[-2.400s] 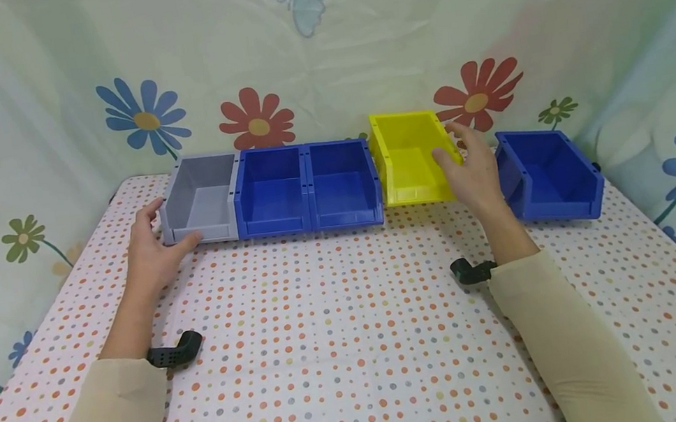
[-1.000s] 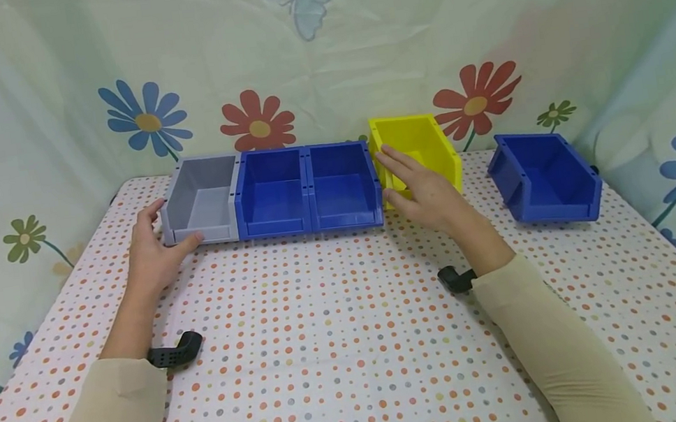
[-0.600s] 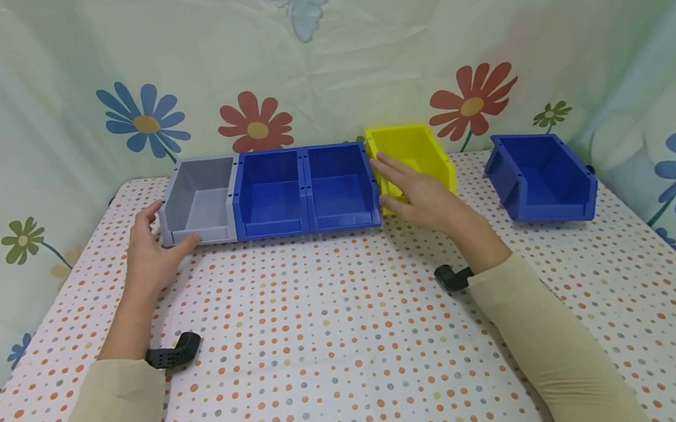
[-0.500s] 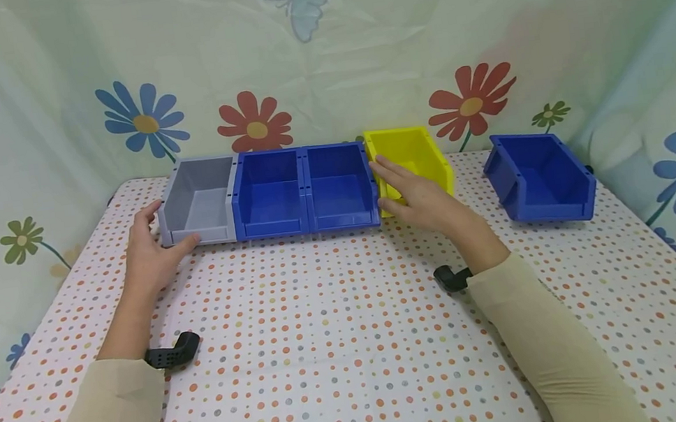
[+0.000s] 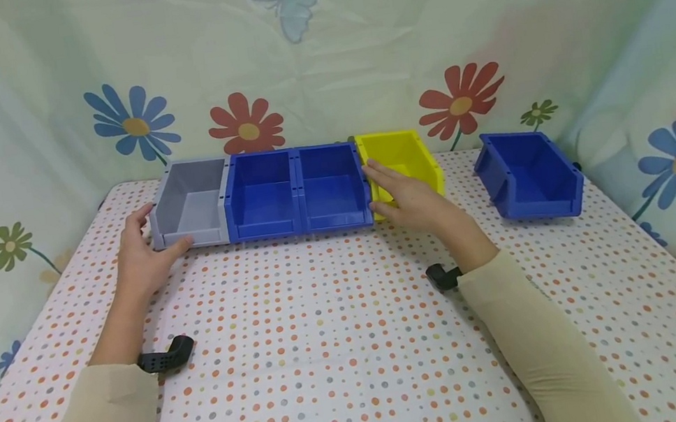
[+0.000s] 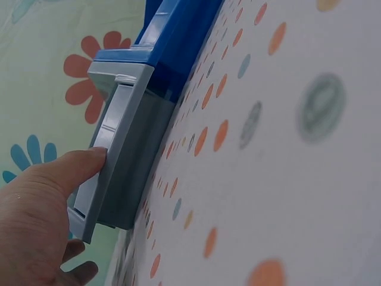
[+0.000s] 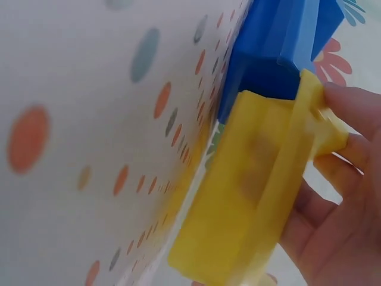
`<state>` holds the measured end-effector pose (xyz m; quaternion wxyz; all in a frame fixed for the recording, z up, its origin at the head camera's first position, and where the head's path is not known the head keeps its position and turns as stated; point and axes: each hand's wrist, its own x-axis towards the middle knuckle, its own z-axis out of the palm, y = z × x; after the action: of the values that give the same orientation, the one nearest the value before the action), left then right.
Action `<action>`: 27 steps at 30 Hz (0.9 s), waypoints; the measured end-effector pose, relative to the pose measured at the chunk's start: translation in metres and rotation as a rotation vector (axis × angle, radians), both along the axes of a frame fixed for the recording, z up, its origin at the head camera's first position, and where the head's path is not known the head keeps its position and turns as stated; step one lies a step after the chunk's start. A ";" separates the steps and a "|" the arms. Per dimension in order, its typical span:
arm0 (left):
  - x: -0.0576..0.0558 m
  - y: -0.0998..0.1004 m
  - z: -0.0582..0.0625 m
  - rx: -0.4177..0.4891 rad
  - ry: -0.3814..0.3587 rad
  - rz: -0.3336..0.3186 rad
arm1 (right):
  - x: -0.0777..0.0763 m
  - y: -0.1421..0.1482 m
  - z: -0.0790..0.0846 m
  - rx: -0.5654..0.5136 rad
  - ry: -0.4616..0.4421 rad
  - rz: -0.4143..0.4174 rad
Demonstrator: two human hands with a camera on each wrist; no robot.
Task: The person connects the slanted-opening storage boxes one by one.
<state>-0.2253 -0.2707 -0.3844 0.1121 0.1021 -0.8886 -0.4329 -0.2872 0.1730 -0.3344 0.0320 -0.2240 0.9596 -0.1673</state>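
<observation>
My left hand point(image 5: 141, 256) holds the grey storage bin point(image 5: 195, 214) at the row's left end, fingers along its left side and thumb on the front lip point(image 6: 98, 170). Two blue bins point(image 5: 267, 202) point(image 5: 334, 194) sit side by side against the grey one. On their right stands a yellow bin point(image 5: 396, 147), its front nearly level with theirs. My right hand point(image 5: 416, 205) reaches across it and grips its left side by the neighbouring blue bin; the thumb is near the front corner. In the right wrist view the yellow bin point(image 7: 232, 196) abuts blue plastic.
Another blue bin point(image 5: 532, 173) stands apart at the right, turned at an angle. A dotted cloth point(image 5: 305, 356) covers the table, and a flowered curtain point(image 5: 345, 62) hangs right behind the bins. Each wrist wears a small black camera point(image 5: 168, 355).
My right hand has shifted from the yellow bin's right wall to its left side. The yellow bin has come forward, level with the blue ones. My left hand has stayed on the grey bin.
</observation>
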 end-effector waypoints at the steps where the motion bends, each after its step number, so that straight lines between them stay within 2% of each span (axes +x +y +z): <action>1: 0.000 0.000 0.000 -0.001 0.001 0.000 | 0.000 0.000 -0.001 -0.002 -0.006 0.002; 11: 0.001 -0.005 -0.002 -0.010 -0.016 -0.004 | 0.000 -0.001 -0.010 -0.026 -0.070 0.011; 19: -0.001 -0.005 0.002 -0.009 0.007 -0.014 | 0.001 -0.001 -0.010 -0.085 -0.057 -0.012; 27: 0.000 -0.002 -0.002 0.001 0.001 -0.014 | 0.003 0.002 -0.011 -0.142 -0.049 -0.020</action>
<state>-0.2257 -0.2730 -0.3865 0.1095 0.0957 -0.8889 -0.4344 -0.2840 0.1754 -0.3454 0.0378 -0.2121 0.9464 -0.2406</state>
